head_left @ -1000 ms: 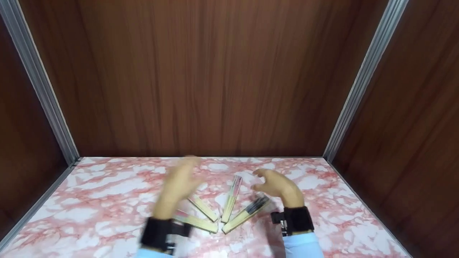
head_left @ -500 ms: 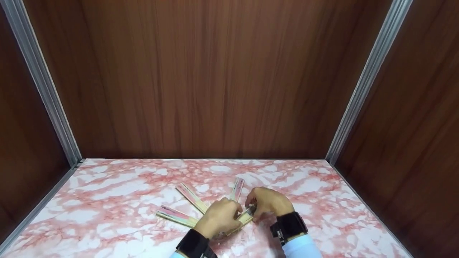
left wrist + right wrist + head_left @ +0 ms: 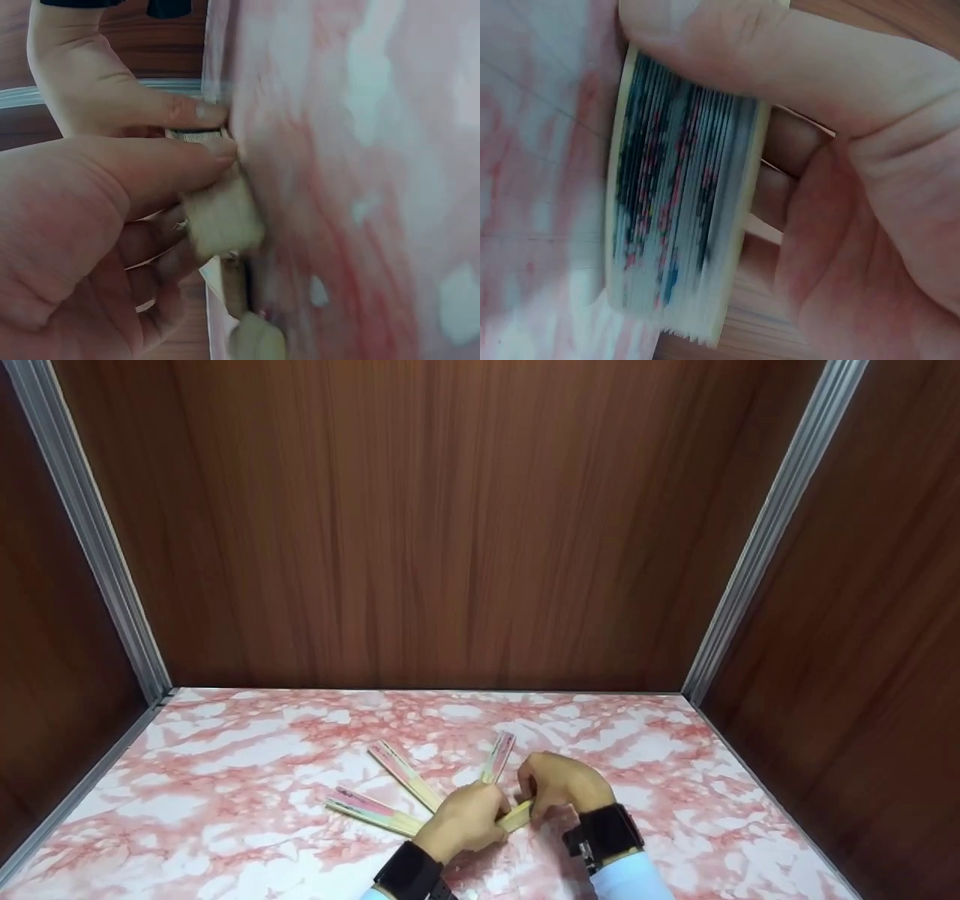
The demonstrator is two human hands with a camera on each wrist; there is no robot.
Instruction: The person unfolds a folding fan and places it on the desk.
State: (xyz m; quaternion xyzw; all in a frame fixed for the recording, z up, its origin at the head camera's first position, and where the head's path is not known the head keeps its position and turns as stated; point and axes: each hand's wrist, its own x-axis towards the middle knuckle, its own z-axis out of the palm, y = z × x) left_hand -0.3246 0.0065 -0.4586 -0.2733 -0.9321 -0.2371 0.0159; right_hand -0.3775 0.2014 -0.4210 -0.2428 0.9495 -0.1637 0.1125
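Your left hand point(image 3: 466, 816) and right hand point(image 3: 564, 781) sit close together, both clamped on one folded fan point(image 3: 516, 816) at the near part of the pink-and-white marbled table point(image 3: 247, 810). Your left thumb and fingers pinch its pale end; your right thumb and fingers grip its dark, patterned pleats. Three pink-tipped folded fans point(image 3: 405, 774) lie spread beside and beyond your left hand, which hides their near ends.
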